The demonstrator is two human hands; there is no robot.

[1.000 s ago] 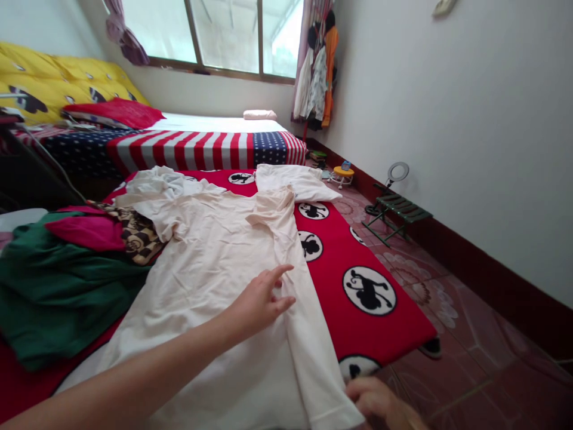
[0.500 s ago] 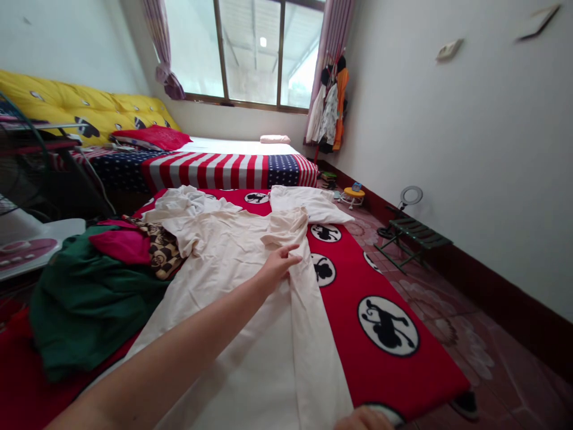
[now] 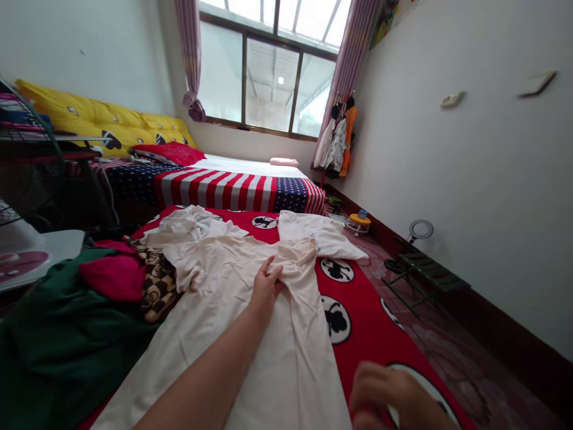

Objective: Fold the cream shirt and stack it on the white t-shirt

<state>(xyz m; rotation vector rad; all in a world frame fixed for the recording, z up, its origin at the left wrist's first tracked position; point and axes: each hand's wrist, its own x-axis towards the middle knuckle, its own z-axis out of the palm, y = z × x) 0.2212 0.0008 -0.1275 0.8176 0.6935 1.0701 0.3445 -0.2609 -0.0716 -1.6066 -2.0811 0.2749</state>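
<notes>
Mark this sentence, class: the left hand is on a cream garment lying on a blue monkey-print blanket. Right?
No, the colour is wrong: the head view shows the blanket is red. The left hand is on a cream garment lying on a red monkey-print blanket.

Cream shirt [image 3: 286, 364] on red blanket [image 3: 367, 316] with black-and-white monkey circles

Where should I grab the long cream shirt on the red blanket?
The long cream cotton shirt is best gripped at the bunched fold beside your left hand. Come from above and pinch: that fold stands up, while the rest lies flat on the red monkey-print blanket.
</notes>
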